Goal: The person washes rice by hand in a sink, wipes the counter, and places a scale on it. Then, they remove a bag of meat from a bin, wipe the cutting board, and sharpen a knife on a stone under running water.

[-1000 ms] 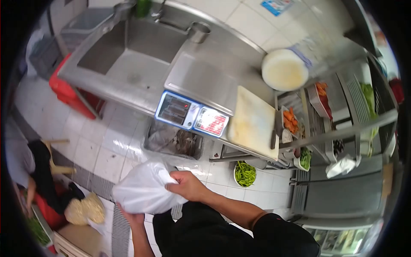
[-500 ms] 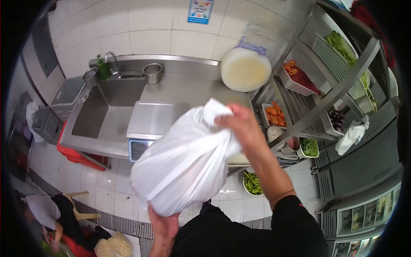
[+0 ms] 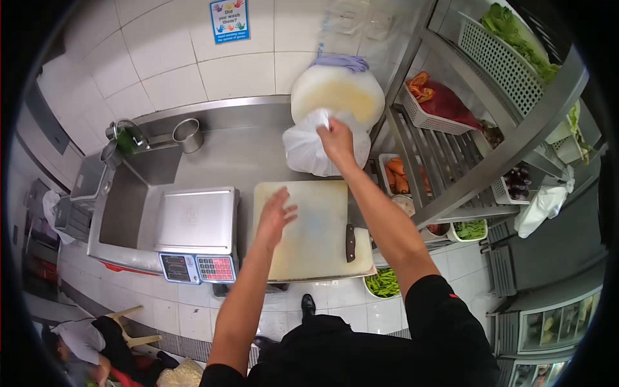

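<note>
Forward went the puffy white plastic bag (image 3: 303, 153), onto the back of the shiny steel tabletop (image 3: 225, 151). The right hand (image 3: 336, 138) pinches its top, maybe so it won't tip. The left hand (image 3: 275, 218), loosely spread, holds nothing over the pale flat cutting board (image 3: 309, 248).

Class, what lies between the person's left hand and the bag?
Between the left hand and the bag, the head view shows only part of the board, then a strip of bare counter.
</note>
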A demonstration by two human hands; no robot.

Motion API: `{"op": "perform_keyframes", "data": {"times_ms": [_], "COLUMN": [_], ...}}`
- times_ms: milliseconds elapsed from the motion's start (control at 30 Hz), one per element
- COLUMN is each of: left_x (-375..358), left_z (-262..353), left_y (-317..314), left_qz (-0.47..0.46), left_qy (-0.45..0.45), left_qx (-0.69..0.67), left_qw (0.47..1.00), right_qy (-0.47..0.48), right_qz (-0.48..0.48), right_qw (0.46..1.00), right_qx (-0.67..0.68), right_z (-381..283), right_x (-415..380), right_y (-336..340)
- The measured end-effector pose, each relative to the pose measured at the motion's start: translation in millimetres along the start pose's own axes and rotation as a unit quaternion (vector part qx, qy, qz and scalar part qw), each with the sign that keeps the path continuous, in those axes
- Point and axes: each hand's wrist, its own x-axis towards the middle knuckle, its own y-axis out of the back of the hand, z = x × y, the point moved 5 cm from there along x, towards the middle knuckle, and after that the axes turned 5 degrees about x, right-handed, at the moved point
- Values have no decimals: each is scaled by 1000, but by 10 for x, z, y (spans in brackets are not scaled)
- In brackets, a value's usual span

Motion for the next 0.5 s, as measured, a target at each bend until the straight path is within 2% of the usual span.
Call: {"op": "perform_keyframes", "data": {"times_ms": [67,133,167,233,333,367,400,467,500], "left_x": [-237,-553,-646,-800,-990,-1045,-1078,-1148,-1189], "left_z": [-275,-619,-821,-1173,-1402,-1420,-1438,-1502,-1516], "left_y": [7,35,46,76,20,37,79,200,260], "left_qz": [-6,-6,-2,6,-53,-73,-90,-115,-130], "left_qy": [34,75,102,151,177,184,187,190,188], "left_qx": [57,110,130,148,190,189,196,202,197], "left_qw": [998,991,986,977,964,962,958,954,953], "right_qy": [-28,-138,-144,-2,-16,30,23,-122,-138], "right_qz": [0,-38,-35,-66,-21,32,47,33,60], "right_qw": [999,989,989,994,997,995,994,992,989], "right_qx": [-33,-30,-29,-81,-73,-85,-94,-9,4], "right_z": [617,1248,1282,1084,832,628,626,803,815], "right_x": [-143,-251,-258,-308,-410,-561,-748,-1298,-1705], "right_y": [51,121,140,142,442,659,795,1132,1358]}}
